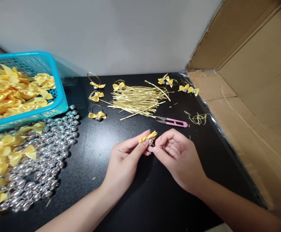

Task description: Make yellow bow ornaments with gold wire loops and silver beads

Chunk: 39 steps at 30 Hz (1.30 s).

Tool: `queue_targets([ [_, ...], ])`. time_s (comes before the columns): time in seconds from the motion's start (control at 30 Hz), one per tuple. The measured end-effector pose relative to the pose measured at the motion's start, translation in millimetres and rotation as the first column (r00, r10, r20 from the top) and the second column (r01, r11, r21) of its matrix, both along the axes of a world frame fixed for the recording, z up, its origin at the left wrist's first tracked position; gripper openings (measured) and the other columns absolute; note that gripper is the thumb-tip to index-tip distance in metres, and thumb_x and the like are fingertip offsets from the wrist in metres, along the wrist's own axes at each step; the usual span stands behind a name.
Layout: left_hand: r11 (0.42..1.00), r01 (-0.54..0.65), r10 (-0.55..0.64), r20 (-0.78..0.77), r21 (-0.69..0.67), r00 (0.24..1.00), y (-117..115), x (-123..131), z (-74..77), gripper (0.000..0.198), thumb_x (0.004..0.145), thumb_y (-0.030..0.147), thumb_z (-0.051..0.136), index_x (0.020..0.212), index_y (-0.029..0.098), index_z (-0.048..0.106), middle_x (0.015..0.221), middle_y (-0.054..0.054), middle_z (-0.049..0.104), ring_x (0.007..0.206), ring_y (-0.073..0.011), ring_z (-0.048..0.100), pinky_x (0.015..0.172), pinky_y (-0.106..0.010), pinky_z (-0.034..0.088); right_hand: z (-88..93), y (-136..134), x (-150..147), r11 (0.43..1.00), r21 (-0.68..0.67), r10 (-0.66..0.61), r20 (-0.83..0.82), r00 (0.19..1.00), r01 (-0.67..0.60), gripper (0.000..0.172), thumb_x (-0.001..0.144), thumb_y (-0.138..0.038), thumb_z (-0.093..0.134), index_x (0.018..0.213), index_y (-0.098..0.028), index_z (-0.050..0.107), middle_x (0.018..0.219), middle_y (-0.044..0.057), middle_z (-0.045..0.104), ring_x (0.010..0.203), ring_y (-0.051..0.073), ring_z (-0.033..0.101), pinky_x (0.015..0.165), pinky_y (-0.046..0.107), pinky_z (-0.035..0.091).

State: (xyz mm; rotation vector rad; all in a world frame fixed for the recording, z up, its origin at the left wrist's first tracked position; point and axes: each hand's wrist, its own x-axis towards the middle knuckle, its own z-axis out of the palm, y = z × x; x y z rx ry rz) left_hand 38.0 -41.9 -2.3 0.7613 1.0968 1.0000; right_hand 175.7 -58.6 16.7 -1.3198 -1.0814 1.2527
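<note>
Between the thumb and fingers of my left hand (128, 154) is a small yellow ribbon bow (144, 138) with a shiny silver bead (150, 141) at it. My right hand (176, 154) is closed close beside it, thumb and forefinger pinched on a thin gold twist tie (153, 145) that runs from the bead; its far end is hidden by the fingers. Just beyond my hands lie pink thread snips (175, 122), blades toward the left. Behind them is a loose pile of gold twist ties (138, 100).
A blue basket (58, 80) of yellow bows stands at the left, with many silver beads (41, 174) and loose bows (5, 145) before it. Bows with gold loops (97, 115) lie around the pile. Gold scraps (198, 118) sit right, near cardboard (227, 122).
</note>
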Motion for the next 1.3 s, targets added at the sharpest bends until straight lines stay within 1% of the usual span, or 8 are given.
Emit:
queue_targets([
  [0.2, 1.0, 0.023, -0.024, 0.022, 0.005, 0.999, -0.1, -0.1, -0.2, 0.021, 0.076, 0.027, 0.077, 0.097, 0.027, 0.079, 0.087, -0.002, 0.079, 0.066, -0.0083, 0.061, 0.068, -0.017, 0.051, 0.3, 0.2, 0.6, 1.0, -0.009, -0.008, -0.011, 1.0, 0.008, 0.016, 0.072, -0.015, 0.066, 0.07, -0.02, 0.051, 0.066, -0.004, 0.055, 0.06, 0.01, 0.057, 0.06, 0.023, 0.053],
  [0.3, 1.0, 0.02, -0.02, 0.03, 0.004, 0.999, -0.7, 0.0, 0.5, 0.021, 0.076, 0.027, 0.077, 0.096, 0.027, 0.079, 0.085, -0.002, 0.079, 0.065, -0.0078, 0.06, 0.067, -0.016, 0.05, 0.5, 0.3, 0.4, 1.0, -0.006, -0.005, -0.026, 1.0, 0.005, 0.016, 0.073, -0.014, 0.065, 0.069, -0.02, 0.051, 0.066, -0.004, 0.055, 0.06, 0.009, 0.056, 0.06, 0.023, 0.052],
  [0.53, 1.0, 0.015, -0.014, 0.041, -0.02, 0.999, -0.4, 0.2, 0.2, 0.022, 0.075, 0.026, 0.077, 0.097, 0.026, 0.079, 0.085, -0.003, 0.079, 0.066, -0.0091, 0.062, 0.067, -0.017, 0.051, 1.1, -0.2, 0.0, 1.0, -0.004, -0.013, -0.031, 0.999, 0.013, 0.017, 0.073, -0.012, 0.065, 0.069, -0.02, 0.051, 0.066, -0.004, 0.055, 0.06, 0.009, 0.056, 0.059, 0.023, 0.051],
  [0.8, 1.0, 0.028, -0.027, 0.029, -0.01, 0.999, -1.4, -0.9, -1.5, 0.021, 0.077, 0.028, 0.076, 0.098, 0.026, 0.078, 0.083, -0.002, 0.079, 0.066, -0.0074, 0.061, 0.068, -0.015, 0.05, -0.1, 0.3, -0.2, 1.0, 0.006, -0.013, -0.04, 0.999, 0.013, 0.017, 0.073, -0.009, 0.064, 0.069, -0.02, 0.051, 0.066, -0.004, 0.055, 0.059, 0.009, 0.055, 0.058, 0.021, 0.05],
  [0.97, 1.0, 0.03, -0.029, 0.04, -0.011, 0.999, -1.5, -0.1, -2.0, 0.022, 0.077, 0.027, 0.076, 0.099, 0.027, 0.078, 0.086, -0.001, 0.079, 0.066, -0.0062, 0.061, 0.068, -0.013, 0.05, -1.6, 0.7, 0.6, 1.0, 0.004, -0.006, -0.051, 0.999, 0.006, 0.018, 0.073, -0.009, 0.064, 0.069, -0.02, 0.051, 0.065, -0.005, 0.055, 0.059, 0.008, 0.054, 0.058, 0.021, 0.049],
  [1.3, 1.0, 0.024, -0.024, 0.046, -0.008, 0.999, -1.1, -0.3, -2.5, 0.022, 0.076, 0.028, 0.077, 0.097, 0.027, 0.078, 0.083, -0.001, 0.079, 0.065, -0.0064, 0.06, 0.067, -0.013, 0.05, -1.6, -0.2, 0.3, 1.0, -0.002, -0.003, -0.064, 0.998, 0.003, 0.017, 0.073, -0.009, 0.065, 0.07, -0.02, 0.052, 0.066, -0.005, 0.055, 0.061, 0.008, 0.054, 0.059, 0.021, 0.048],
])
